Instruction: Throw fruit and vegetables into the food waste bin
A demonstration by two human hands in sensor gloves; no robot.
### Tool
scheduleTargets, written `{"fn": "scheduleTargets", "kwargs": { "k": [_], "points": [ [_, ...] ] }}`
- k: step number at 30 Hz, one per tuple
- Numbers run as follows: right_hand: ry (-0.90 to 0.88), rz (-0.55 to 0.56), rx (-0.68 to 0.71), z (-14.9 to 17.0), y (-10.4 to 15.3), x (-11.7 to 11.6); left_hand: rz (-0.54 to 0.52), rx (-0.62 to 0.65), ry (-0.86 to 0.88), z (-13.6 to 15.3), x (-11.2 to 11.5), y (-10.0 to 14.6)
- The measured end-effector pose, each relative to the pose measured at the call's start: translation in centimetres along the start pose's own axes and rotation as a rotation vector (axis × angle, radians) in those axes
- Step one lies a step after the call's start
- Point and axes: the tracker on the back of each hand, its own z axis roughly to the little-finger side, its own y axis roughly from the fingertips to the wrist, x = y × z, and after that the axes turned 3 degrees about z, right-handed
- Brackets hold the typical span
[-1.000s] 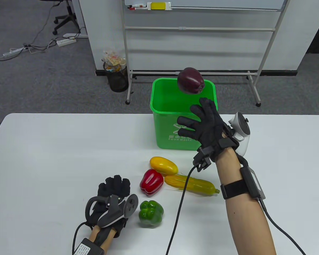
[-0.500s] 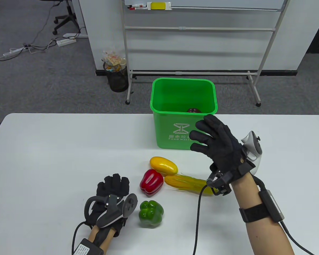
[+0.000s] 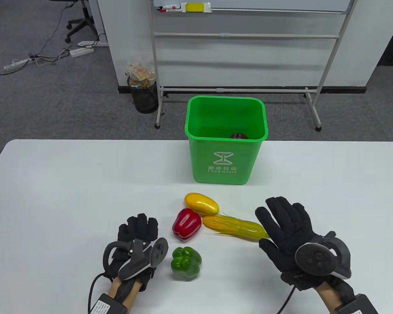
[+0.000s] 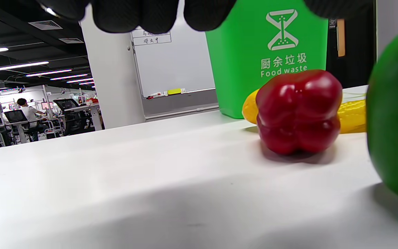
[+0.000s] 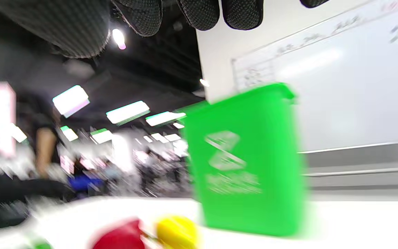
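Observation:
The green food waste bin (image 3: pixel 226 157) stands at the table's far middle, with a dark purple fruit (image 3: pixel 238 136) inside. In front of it lie a yellow mango (image 3: pixel 201 203), a red pepper (image 3: pixel 186 224), a corn cob (image 3: pixel 235 228) and a green pepper (image 3: pixel 186 263). My left hand (image 3: pixel 138 229) rests flat on the table left of the peppers, empty. My right hand (image 3: pixel 283 222) is open with spread fingers, low over the table by the corn's right end, empty. The bin (image 4: pixel 268 55), red pepper (image 4: pixel 299 110) and green pepper (image 4: pixel 394 124) show in the left wrist view; the bin (image 5: pixel 247 166) shows blurred in the right wrist view.
The white table (image 3: pixel 68 196) stretches wide to the left and right of the produce. Behind it on the floor stand a whiteboard frame (image 3: pixel 242 88) and a black mesh waste basket (image 3: pixel 145 95).
The purple fruit flew from above the bin and dropped into it. My right hand drew back from the bin to the table near the corn. The left hand stayed put.

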Motion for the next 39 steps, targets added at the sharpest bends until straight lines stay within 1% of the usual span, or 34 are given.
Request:
{"fn": "scheduleTargets", "kwargs": {
  "k": [1, 2, 5, 6, 8, 9, 11, 12, 13, 14, 17, 19, 22, 23, 25, 27, 30, 33, 34, 36, 38, 39],
  "points": [
    [0.071, -0.048, -0.042, 1.0, 0.4, -1.1, -0.002, -0.001, 0.005, 0.0, -0.1, 0.0],
    [0.094, -0.088, -0.1, 2.1, 0.8, -2.0, -0.006, -0.001, 0.014, -0.1, -0.2, 0.0],
    [0.036, -0.175, -0.223, 5.1, 1.4, -3.9, -0.042, 0.017, 0.055, -0.2, -0.6, 0.1],
    [0.024, -0.189, -0.254, 5.7, 1.5, -4.1, -0.058, 0.033, 0.078, -0.2, -0.8, 0.2],
    [-0.005, -0.205, -0.296, 6.7, 1.7, -4.4, -0.078, 0.15, 0.195, -0.4, -1.2, 0.4],
    [-0.015, -0.2, -0.304, 6.9, 1.8, -4.4, -0.081, 0.225, 0.286, -0.7, -1.3, 0.5],
    [-0.019, -0.197, -0.299, 7.0, 1.7, -4.4, -0.042, 0.346, 0.417, -1.6, -1.4, 0.5],
    [-0.013, -0.198, -0.283, 6.8, 1.7, -4.5, 0.009, 0.4, 0.426, -2.6, -1.3, 0.6],
    [-0.009, -0.198, -0.278, 6.7, 1.7, -4.6, 0.039, 0.422, 0.402, -3.2, -1.3, 0.6],
    [0.0, -0.206, -0.268, 6.6, 1.7, -4.8, 0.082, 0.477, 0.342, -4.1, -1.1, 0.7],
    [0.011, -0.227, -0.254, 6.4, 1.8, -5.2, 0.136, 0.578, 0.202, -6.7, -0.1, 1.0],
    [0.012, -0.229, -0.248, 6.4, 1.8, -5.3, 0.185, 0.598, 0.147, -7.8, 0.8, 1.0],
    [-0.005, -0.222, -0.244, 6.5, 1.8, -5.1, 0.23, 0.608, 0.079, -9.0, 1.7, 1.2],
    [-0.017, -0.215, -0.246, 6.6, 1.8, -5.1, 0.22, 0.607, 0.033, -9.5, 1.6, 1.5],
    [-0.034, -0.209, -0.253, 6.8, 1.7, -4.9, 0.201, 0.626, 0.002, -10.1, 1.5, 1.7],
    [-0.049, -0.202, -0.259, 6.9, 1.7, -5.0, 0.225, 0.623, -0.028, -10.5, 1.8, 1.7],
    [-0.048, -0.21, -0.26, 7.0, 1.7, -5.1, 0.202, 0.623, -0.06, -10.9, 2.1, 1.9],
    [-0.05, -0.218, -0.255, 6.8, 1.7, -5.3, 0.179, 0.651, -0.02, -11.0, 1.9, 1.9],
    [-0.054, -0.227, -0.253, 6.8, 1.7, -5.4, 0.17, 0.668, 0.009, -10.9, 1.8, 1.9],
    [-0.05, -0.242, -0.25, 6.7, 1.7, -5.7, 0.192, 0.681, 0.069, -10.8, 1.5, 1.8],
    [-0.035, -0.258, -0.249, 6.6, 1.7, -6.0, 0.175, 0.693, 0.123, -10.6, 1.4, 1.9],
    [-0.035, -0.258, -0.249, 6.6, 1.7, -6.0, 0.176, 0.697, 0.187, -10.4, 1.3, 1.8]
  ]
}}
